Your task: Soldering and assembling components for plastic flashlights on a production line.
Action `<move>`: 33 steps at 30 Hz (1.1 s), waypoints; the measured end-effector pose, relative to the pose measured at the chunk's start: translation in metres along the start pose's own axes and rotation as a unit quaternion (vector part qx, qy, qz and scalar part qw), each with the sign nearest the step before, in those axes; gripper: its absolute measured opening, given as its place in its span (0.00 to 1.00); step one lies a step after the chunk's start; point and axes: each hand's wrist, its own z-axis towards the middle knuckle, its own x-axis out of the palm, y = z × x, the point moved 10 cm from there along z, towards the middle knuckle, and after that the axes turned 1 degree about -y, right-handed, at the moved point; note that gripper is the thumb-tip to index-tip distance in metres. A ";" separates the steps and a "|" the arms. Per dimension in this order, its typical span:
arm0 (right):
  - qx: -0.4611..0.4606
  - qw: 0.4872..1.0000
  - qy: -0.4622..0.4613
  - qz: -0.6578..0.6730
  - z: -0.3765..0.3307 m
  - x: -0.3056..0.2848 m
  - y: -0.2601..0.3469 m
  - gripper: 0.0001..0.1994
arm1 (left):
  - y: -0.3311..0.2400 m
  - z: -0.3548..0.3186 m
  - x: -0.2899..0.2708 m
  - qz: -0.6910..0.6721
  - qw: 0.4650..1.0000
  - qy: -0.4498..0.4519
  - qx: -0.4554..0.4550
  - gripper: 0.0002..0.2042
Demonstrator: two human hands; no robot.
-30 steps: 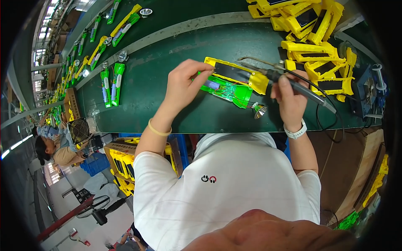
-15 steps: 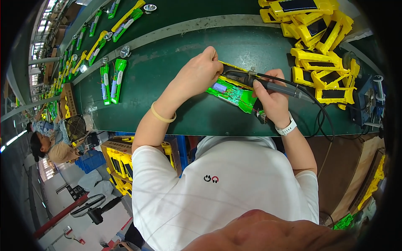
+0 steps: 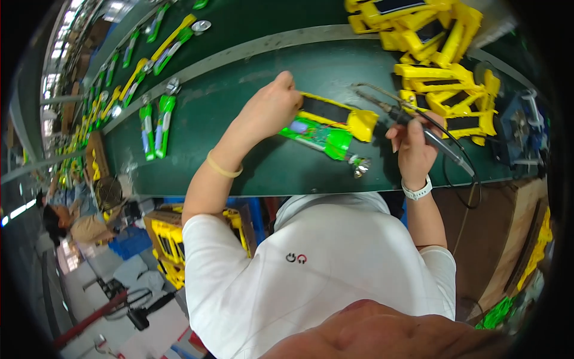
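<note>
My left hand [image 3: 272,106] is closed on the left end of a yellow casing [image 3: 362,124] with a dark panel set in it. Just below lies a green casing [image 3: 336,145] with a circuit board inside, and a shiny lamp reflector [image 3: 360,165] sits at its right end. Thin wires run between the two casings. To the right, my right hand [image 3: 417,146] grips a soldering iron [image 3: 447,149], apart from both casings. Its tip end points up and left, and its dark cable loops beside the hand. My left fingertips are partly hidden.
Yellow casings [image 3: 439,72] are heaped at the back right, beside a blue stand-like device [image 3: 514,134]. Two green casings [image 3: 162,128] lie on the left of the green bench [image 3: 197,167]. Beyond a pale rail [image 3: 239,57] lie more assemblies. A co-worker [image 3: 86,227] is at far left.
My right hand has drawn the soldering iron right, off the casings. The yellow casing's right end and the reflector now show fully. My left hand keeps its hold. The whole view has shifted slightly.
</note>
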 end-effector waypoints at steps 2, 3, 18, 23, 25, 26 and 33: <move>-0.077 0.995 -0.026 0.052 0.018 -0.020 0.031 0.12 | 0.005 -0.004 0.003 0.008 1.000 0.000 -0.012 0.04; -0.093 0.995 -0.039 0.026 0.030 -0.026 0.046 0.12 | 0.001 -0.003 0.003 0.005 1.000 -0.004 0.000 0.04; -0.393 0.903 0.156 -0.078 0.024 0.044 0.124 0.21 | 0.005 -0.003 0.001 0.003 1.000 0.001 -0.013 0.04; -0.174 0.976 0.133 0.009 0.046 0.087 0.062 0.17 | -0.008 0.001 -0.035 0.011 0.985 -0.163 0.059 0.07; -0.150 0.981 0.116 0.047 0.062 0.097 0.055 0.18 | -0.007 0.007 -0.018 0.044 0.985 -0.130 0.104 0.09; -0.140 0.984 0.100 0.054 0.067 0.097 0.054 0.18 | -0.010 0.004 -0.018 0.051 0.980 -0.141 0.129 0.09; -0.103 0.988 0.085 -0.078 0.063 0.060 0.022 0.21 | -0.007 -0.057 -0.023 -0.156 0.964 -0.157 0.148 0.21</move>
